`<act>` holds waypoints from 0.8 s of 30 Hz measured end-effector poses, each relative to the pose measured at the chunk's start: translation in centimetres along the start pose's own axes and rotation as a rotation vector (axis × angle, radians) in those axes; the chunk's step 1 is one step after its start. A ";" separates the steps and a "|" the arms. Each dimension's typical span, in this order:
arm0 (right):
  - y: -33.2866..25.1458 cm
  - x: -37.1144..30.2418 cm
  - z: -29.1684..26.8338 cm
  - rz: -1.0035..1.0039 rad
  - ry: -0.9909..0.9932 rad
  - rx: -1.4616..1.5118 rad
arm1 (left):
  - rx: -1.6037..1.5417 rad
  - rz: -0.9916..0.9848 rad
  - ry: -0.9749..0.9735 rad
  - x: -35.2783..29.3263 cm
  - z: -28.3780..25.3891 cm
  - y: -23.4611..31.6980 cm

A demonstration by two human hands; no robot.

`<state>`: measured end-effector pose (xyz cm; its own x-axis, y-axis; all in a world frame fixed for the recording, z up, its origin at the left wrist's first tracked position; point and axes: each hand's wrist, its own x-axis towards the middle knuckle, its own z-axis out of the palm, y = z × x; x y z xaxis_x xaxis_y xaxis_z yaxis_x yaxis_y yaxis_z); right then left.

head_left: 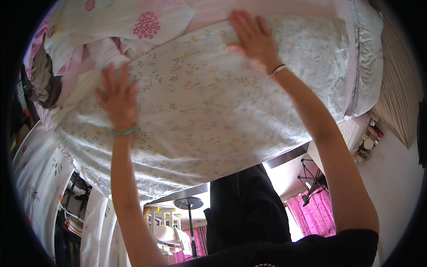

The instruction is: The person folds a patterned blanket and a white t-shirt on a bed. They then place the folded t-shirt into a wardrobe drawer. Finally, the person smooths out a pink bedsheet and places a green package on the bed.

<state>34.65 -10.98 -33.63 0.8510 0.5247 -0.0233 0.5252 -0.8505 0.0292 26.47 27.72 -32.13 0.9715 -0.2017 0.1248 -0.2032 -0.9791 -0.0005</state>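
Observation:
A pale quilt (191, 107) with small grey, yellow and orange floral sprigs lies spread across the bed in front of me. Over its left part is my left hand (119, 100), open, fingers spread, slightly blurred, with a pale green bangle at the wrist. My right hand (257, 42), open too, palm down with a thin band at its wrist, is near the quilt's far edge. Neither hand grips anything; whether the palms press on the cloth or hover just over it I cannot tell. Soft creases run along the quilt's near left edge.
Beyond the quilt lies a white cover (106, 26) with pink flower prints. Dark crumpled cloth (44, 78) is at the left, and a pale quilted piece (369, 58) at the right. Below are white patterned curtains (40, 178), a round-topped stand (189, 203) and a black tripod (311, 178).

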 end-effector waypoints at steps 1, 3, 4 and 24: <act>2.6 -0.8 -0.2 0.060 0.011 -0.056 | 0.009 -0.056 0.047 -1.1 0.2 -1.8; 7.7 -2.6 0.8 0.144 0.142 -0.003 | 0.121 -0.217 -0.038 -5.4 -1.0 -7.5; 10.3 -3.6 1.2 0.210 0.117 -0.105 | 0.259 -0.300 -0.125 -8.0 -1.7 -10.0; 11.6 -19.5 -0.4 0.192 -0.080 0.117 | 0.571 -0.515 -0.218 -34.2 -7.8 -8.2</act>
<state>24.16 -31.01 -32.43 0.9295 0.3527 -0.1075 0.3461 -0.9352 -0.0753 -6.02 42.83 -28.65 0.9401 0.3370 0.0509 0.3145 -0.8002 -0.5106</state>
